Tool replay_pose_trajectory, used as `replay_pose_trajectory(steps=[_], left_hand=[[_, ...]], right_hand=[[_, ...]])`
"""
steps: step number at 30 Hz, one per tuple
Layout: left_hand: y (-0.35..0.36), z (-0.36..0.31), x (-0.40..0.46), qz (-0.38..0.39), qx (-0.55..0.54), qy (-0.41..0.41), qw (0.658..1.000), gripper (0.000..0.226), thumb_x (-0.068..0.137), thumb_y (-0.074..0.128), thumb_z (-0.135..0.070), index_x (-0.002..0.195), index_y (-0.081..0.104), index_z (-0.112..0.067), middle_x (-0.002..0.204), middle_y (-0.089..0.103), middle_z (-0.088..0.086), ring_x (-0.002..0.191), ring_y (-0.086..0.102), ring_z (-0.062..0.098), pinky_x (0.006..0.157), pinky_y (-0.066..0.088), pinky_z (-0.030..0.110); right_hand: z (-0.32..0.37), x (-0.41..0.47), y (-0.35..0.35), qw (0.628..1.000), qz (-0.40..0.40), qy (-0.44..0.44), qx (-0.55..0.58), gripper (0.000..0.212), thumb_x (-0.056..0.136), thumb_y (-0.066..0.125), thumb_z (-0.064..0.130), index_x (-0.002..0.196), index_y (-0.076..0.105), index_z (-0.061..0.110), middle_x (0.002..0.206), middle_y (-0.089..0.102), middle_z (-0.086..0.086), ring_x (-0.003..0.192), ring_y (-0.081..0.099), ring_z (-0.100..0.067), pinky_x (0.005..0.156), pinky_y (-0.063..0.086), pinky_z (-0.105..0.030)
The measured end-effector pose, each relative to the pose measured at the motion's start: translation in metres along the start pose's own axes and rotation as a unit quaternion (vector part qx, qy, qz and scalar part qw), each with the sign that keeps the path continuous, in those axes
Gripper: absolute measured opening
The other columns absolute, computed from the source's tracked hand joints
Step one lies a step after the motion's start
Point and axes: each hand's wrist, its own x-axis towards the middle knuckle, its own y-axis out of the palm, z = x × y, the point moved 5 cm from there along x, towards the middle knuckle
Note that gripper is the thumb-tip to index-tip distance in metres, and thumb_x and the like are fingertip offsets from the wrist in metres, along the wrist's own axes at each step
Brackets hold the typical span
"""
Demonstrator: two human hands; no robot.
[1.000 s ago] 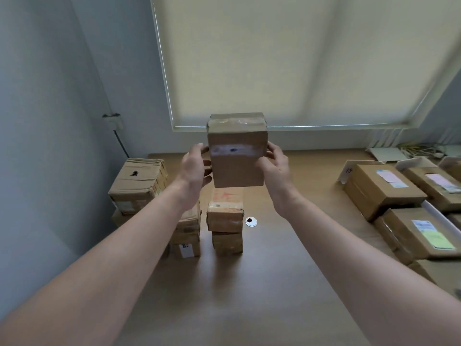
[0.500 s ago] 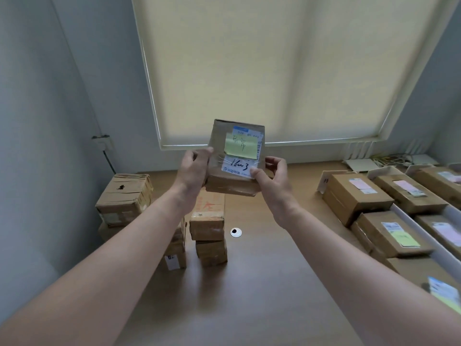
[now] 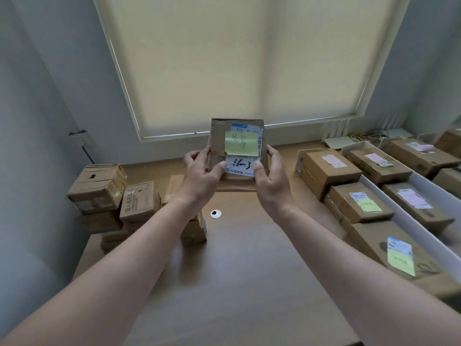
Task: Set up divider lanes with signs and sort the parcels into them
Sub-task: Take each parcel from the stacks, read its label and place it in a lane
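A small cardboard parcel is held up off the desk, above its middle and toward the far edge, label face turned to the camera. It is gripped from both sides: left hand curled round the left edge with the thumb pressed on the lower front, right hand curled round the right edge with the thumb on the white shipping label. Both grips are closed on the parcel.

A yellow-green sticky note with handwriting is stuck on the front, over the printed label; "16w3" is handwritten below it.

At the desk's far-left corner unsorted brown boxes are stacked against the wall, some two or three high; one more short stack is partly hidden behind the left forearm. A small white grommet is set in the desk surface just right of that stack.

Along the right edge, sorted boxes are laid in lanes separated by a white divider. The nearer lane holds boxes with yellow-green notes; the lane beyond the divider holds boxes with pink notes. Lane signs cannot be read.

At the far-right corner a white flat device and cables are seen under the drawn roller blind.
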Motion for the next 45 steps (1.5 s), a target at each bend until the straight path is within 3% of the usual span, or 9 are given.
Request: replay_pose_trajectory(steps=[3,6,11,14,18,28,32,41,45], left_hand=[[0.035,-0.01,-0.02,0.018,0.03,0.054,0.998,0.064,0.1,0.058,-0.035,0.158,0.032,-0.031,0.13,0.037,-0.002,0.117,0.054,0.018,0.112,0.042,0.035],[0.069,-0.024,-0.036,0.037,0.053,0.106,0.992,0.068,0.103,0.058,-0.021,0.162,0.023,-0.019,0.13,0.038,0.001,0.117,0.045,0.014,0.102,0.032,0.011],[0.122,-0.056,-0.074,0.097,0.066,0.227,0.967,0.069,0.1,0.057,-0.008,0.161,0.027,-0.013,0.143,0.036,0.003,0.125,0.039,0.006,0.102,0.019,-0.004],[0.157,-0.072,-0.105,0.149,0.073,0.272,0.948,0.062,0.102,0.054,-0.01,0.16,0.032,-0.014,0.164,0.02,0.005,0.15,0.026,0.017,0.114,0.014,0.005],[0.207,-0.098,-0.149,0.209,0.066,0.311,0.925,0.061,0.104,0.051,-0.013,0.161,0.029,-0.013,0.17,0.012,0.0,0.156,0.015,0.017,0.124,0.02,0.027],[0.377,-0.191,-0.249,0.271,0.062,0.356,0.892,0.06,0.106,0.047,-0.013,0.162,0.026,-0.014,0.171,0.01,-0.004,0.154,0.017,0.008,0.12,0.02,0.021],[0.465,-0.231,-0.284,0.275,0.073,0.36,0.889,0.06,0.106,0.047,-0.013,0.162,0.025,-0.011,0.171,0.009,-0.001,0.156,0.017,0.016,0.126,0.025,0.036],[0.645,-0.305,-0.325,0.307,0.094,0.372,0.871,0.059,0.107,0.047,-0.022,0.161,0.026,-0.012,0.172,0.008,-0.003,0.154,0.024,0.019,0.115,0.038,0.04],[0.736,-0.319,-0.315,0.321,0.096,0.369,0.867,0.06,0.107,0.046,-0.02,0.162,0.024,-0.01,0.172,0.006,0.0,0.155,0.019,0.018,0.12,0.031,0.033]], right_hand=[[-0.004,-0.024,-0.033,0.998,-0.02,-0.024,-0.054,0.056,0.107,0.046,0.017,0.159,0.028,0.01,0.162,0.032,-0.003,0.149,0.028,-0.01,0.116,0.018,-0.009],[-0.004,-0.044,-0.071,0.991,-0.044,-0.042,-0.121,0.055,0.109,0.041,0.016,0.161,0.024,0.013,0.168,0.022,-0.003,0.154,0.016,-0.009,0.113,0.007,-0.001],[-0.004,-0.088,-0.138,0.974,-0.106,-0.046,-0.196,0.054,0.11,0.037,0.017,0.162,0.023,0.012,0.171,0.014,-0.003,0.156,0.009,-0.009,0.108,0.005,0.004],[-0.006,-0.121,-0.176,0.96,-0.147,-0.037,-0.236,0.054,0.11,0.037,0.016,0.162,0.023,0.009,0.171,0.013,-0.004,0.156,0.009,-0.01,0.106,0.005,0.006],[-0.011,-0.161,-0.238,0.946,-0.175,-0.013,-0.272,0.054,0.11,0.036,0.018,0.162,0.022,0.01,0.172,0.011,-0.001,0.157,0.007,-0.008,0.112,0.003,0.001],[-0.047,-0.224,-0.439,0.926,-0.232,-0.01,-0.298,0.051,0.11,0.035,0.014,0.16,0.028,0.006,0.171,0.015,-0.001,0.155,0.013,-0.005,0.123,0.014,-0.016],[-0.067,-0.234,-0.539,0.923,-0.228,-0.016,-0.31,0.05,0.11,0.037,0.012,0.159,0.032,0.006,0.171,0.016,0.0,0.151,0.012,0.004,0.118,0.011,-0.007],[-0.124,-0.23,-0.731,0.916,-0.235,0.007,-0.325,0.049,0.109,0.039,0.009,0.157,0.035,0.003,0.17,0.016,-0.002,0.155,0.015,-0.007,0.117,0.011,-0.006],[-0.169,-0.201,-0.802,0.914,-0.234,0.018,-0.33,0.049,0.108,0.039,0.007,0.157,0.035,0.003,0.17,0.017,-0.004,0.151,0.014,0.0,0.117,0.012,-0.007]])
